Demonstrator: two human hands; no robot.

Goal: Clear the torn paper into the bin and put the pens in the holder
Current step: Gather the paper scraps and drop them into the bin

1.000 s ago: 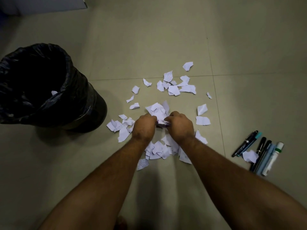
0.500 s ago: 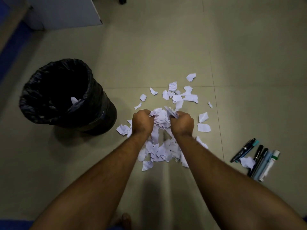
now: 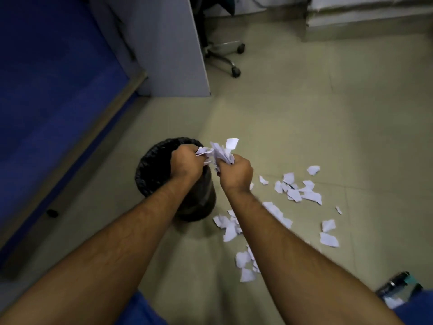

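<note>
A bunch of torn white paper (image 3: 220, 152) is clutched between my left hand (image 3: 186, 161) and my right hand (image 3: 235, 173), lifted off the floor. My left hand is over the open mouth of the bin (image 3: 154, 170), a round one lined with a black bag; my right hand is just past its right rim. Many more paper scraps (image 3: 297, 190) lie scattered on the tiled floor to the right. The pens (image 3: 398, 283) lie at the bottom right edge, partly cut off. No pen holder is in view.
A grey desk panel (image 3: 173, 48) stands behind the bin, with an office chair base (image 3: 225, 55) on castors beside it. A blue wall panel (image 3: 46, 90) with a wooden skirting runs along the left.
Both hands rose from the floor with a bunch of paper and swung left to the bin. The view shifted up and left, so the bin now sits centre.
</note>
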